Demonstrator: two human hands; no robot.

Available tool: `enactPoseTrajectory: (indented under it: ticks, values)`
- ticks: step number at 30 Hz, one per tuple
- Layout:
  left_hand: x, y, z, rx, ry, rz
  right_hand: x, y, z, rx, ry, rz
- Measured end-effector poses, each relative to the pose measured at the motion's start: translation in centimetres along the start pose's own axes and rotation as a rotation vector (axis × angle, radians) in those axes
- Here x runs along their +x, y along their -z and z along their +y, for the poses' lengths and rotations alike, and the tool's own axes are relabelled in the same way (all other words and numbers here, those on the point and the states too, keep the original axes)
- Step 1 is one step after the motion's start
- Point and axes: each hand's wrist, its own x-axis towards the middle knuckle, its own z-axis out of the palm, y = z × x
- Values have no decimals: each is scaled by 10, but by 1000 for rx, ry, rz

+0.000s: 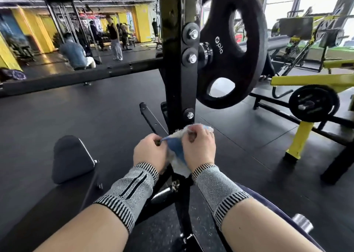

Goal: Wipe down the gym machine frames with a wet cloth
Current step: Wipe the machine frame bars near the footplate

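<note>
Both hands, left hand (148, 152) and right hand (199, 148), clamp the cloth (179, 152) between them, likely refolding it below the black upright (178, 64).

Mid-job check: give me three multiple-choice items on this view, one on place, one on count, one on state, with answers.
1. Where is the cloth?
A. on the floor
B. between both hands at the black upright's base
C. on the yellow machine

2. How many bolts show on the black upright?
A. three
B. one
C. six

3. How does the left hand stand?
A. flat and open
B. pinching the cloth
C. out of view

B: the right hand grips it too.
A: two upper, one lower.
B: its fingers curl on a blue corner.
</note>
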Motion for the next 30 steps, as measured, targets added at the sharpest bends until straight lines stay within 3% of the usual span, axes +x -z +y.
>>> enactPoseTrajectory:
  ticks: [5,8,11,15,19,24,28,30]
  values:
    - [17,-9,3,-122,-17,17,12,-22,20,-211,192,24]
    - [30,-23,7,-227,43,-12,18,-24,27,-227,424,136]
    - [36,-35,11,-349,126,-9,28,-20,38,-144,592,123]
    - [42,-42,11,-450,166,-30,29,-20,38,-155,505,157]
    - [45,-44,6,-508,173,-84,29,-20,41,-111,606,99]
    - [40,-44,11,-426,48,-80,32,-17,38,-37,299,142]
    - [39,-44,7,-451,69,-94,26,-19,37,-123,607,58]
    - [39,-46,7,-460,73,-91,29,-16,36,-53,437,72]
